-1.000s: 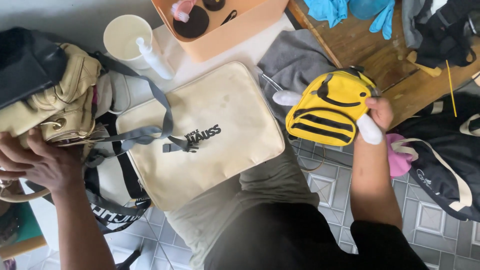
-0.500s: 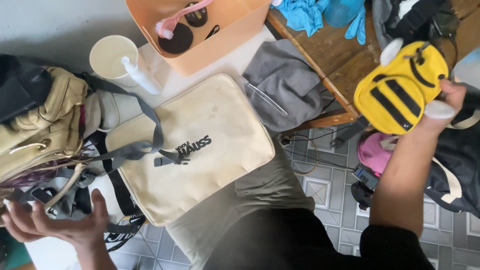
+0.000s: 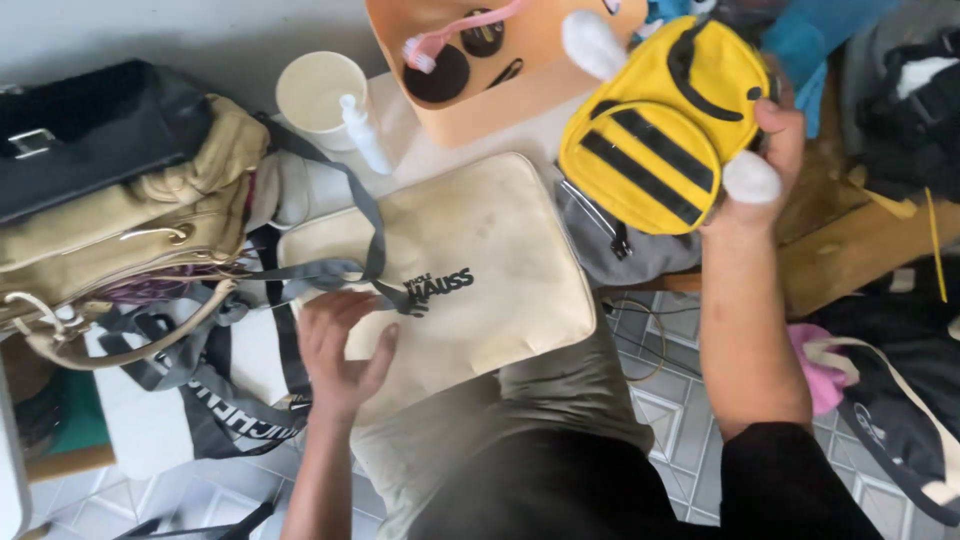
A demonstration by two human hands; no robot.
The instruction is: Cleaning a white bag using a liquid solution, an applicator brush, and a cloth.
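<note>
Holding the yellow bee-shaped pouch [image 3: 665,125] up at upper right, the right hand [image 3: 765,165] has its fingers closed on the pouch's edge. The left hand [image 3: 340,345] rests open-fingered on the cream bag [image 3: 480,270] at centre, by its grey strap [image 3: 330,272] — seemingly mid-sorting; a grip comes next.

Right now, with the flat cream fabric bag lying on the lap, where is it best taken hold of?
Probably by the grey webbing strap of the flat cream fabric bag, coming from the left, where the left hand already rests. The strap loops free above the bag's top-left corner, while the flat panel offers nothing to pinch.
</note>
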